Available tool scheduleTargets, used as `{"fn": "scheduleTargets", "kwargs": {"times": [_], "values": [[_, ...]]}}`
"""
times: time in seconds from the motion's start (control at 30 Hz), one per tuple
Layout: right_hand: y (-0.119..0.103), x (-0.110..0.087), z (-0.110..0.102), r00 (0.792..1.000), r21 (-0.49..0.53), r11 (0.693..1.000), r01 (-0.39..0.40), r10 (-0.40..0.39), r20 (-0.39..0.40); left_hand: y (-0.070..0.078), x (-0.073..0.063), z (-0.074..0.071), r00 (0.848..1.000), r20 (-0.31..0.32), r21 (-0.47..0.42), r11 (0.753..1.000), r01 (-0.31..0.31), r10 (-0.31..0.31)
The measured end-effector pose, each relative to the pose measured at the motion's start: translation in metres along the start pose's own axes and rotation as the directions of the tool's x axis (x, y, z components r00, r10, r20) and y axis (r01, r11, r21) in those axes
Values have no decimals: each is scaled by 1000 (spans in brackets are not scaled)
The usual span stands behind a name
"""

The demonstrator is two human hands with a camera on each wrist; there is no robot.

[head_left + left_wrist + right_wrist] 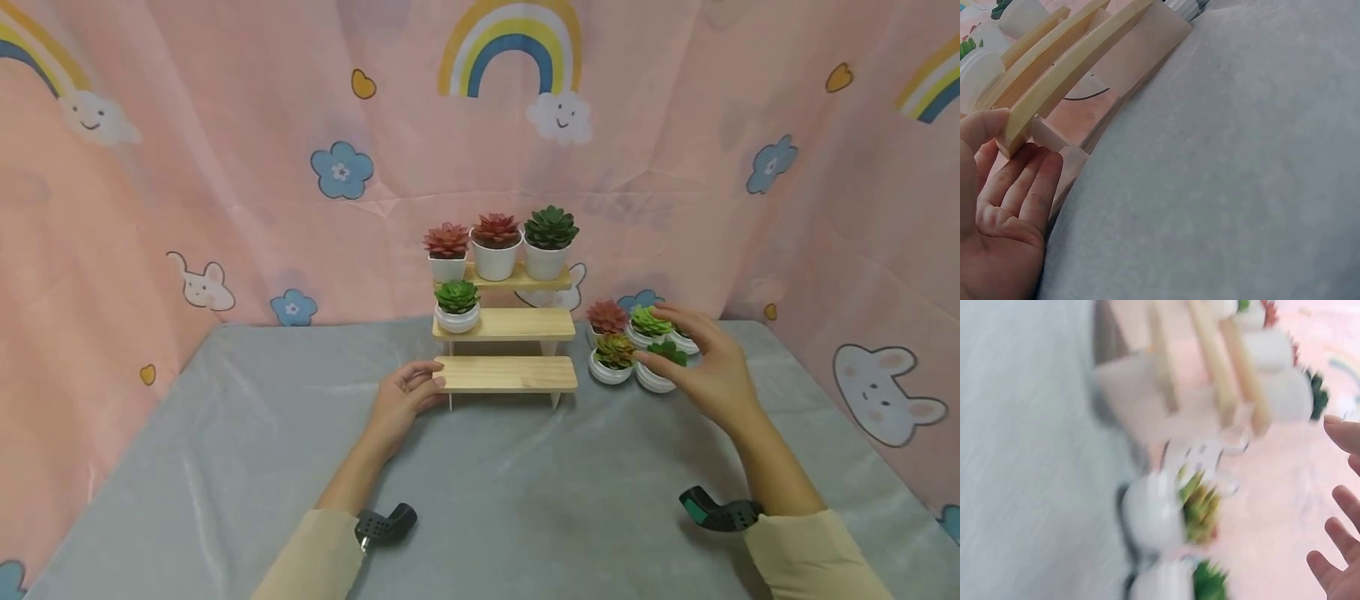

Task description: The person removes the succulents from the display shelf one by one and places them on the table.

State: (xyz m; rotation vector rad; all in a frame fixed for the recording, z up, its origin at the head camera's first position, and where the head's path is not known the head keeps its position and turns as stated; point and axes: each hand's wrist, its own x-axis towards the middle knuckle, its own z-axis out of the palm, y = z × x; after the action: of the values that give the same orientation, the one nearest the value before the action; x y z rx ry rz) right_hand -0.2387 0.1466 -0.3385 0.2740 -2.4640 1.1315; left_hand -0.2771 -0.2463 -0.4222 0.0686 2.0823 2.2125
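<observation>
A three-tier wooden shelf stand [517, 375] stands on the table. At the left end of its lowest board, my left hand [407, 392] pinches the edge, thumb above and fingers beneath, as the left wrist view shows. My right hand [712, 367] hovers with spread fingers over a group of potted succulents at the right, holding nothing. Nearest to its fingers are a light green succulent [649, 323] and a dark green succulent [660, 367]. Beside them sit a yellow-orange succulent [612, 358] and a red succulent [606, 318]. Another white pot is partly hidden behind the hand.
On the top board stand two red succulents [495, 242] and a dark green one [550, 242]. A green succulent in a round white pot [457, 307] sits at the left of the middle board. Grey cloth [525, 500] covers the table; a pink printed curtain [262, 167] hangs behind.
</observation>
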Motion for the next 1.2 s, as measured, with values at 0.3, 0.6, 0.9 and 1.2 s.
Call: {"fn": "scheduleTargets", "kwargs": {"times": [0.3,0.6,0.9,1.2], "values": [[-55,26,15,976,35,977,212,-214,34,1,-1,-1,1000,-13,0,1000,11,-11],[-97,44,39,951,116,949,294,-303,67,1,0,-1,1000,-1,23,1000,9,-9],[-120,59,67,919,190,914,359,-381,100,-1,2,-1,1000,-1,21,1000,-14,14],[-132,67,96,913,294,898,328,-381,144,0,-1,-1,1000,13,1,1000,-13,13]]}}
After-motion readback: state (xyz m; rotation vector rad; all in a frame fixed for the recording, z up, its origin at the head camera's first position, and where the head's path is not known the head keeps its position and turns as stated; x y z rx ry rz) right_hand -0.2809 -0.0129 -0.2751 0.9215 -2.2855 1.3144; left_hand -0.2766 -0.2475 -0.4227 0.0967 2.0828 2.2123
